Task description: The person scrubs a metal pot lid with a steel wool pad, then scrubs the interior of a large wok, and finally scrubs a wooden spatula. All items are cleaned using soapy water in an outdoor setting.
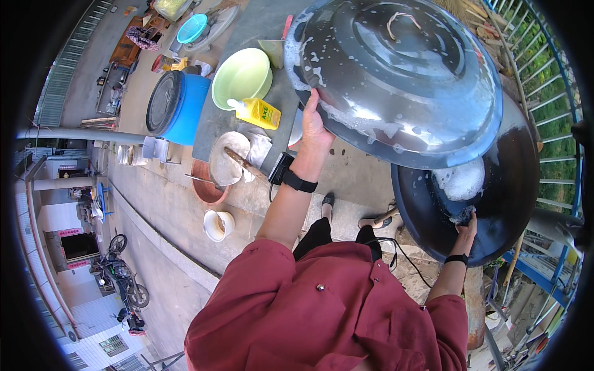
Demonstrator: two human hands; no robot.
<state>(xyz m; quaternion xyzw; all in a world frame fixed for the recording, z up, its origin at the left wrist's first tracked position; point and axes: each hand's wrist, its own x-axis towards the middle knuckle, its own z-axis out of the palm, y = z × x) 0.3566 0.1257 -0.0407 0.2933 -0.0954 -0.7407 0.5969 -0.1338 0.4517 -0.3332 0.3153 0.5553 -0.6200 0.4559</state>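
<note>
My left hand (317,116) grips the near-left rim of a big domed metal wok lid (371,106), tilted, streaked with suds, with a wire loop handle at its top. The lid hangs over part of a large dark wok (506,204). Inside the wok, white foam (461,181) lies below the lid's edge. My right hand (468,226) is in the wok, its fingers closed on a dark, sudsy scouring pad (461,214). On the grey table left of the lid are a yellow dish soap bottle (262,114), a pale green basin (246,76) and a cleaver (274,52).
A blue lidded barrel (188,109) stands beside the grey table (206,134). Nearer are a reddish clay pot (206,188), a wooden-handled ladle or scoop (228,155) and a white bucket (222,225). Blue metal railing (557,139) runs along the right. A black cable (408,259) hangs near my legs.
</note>
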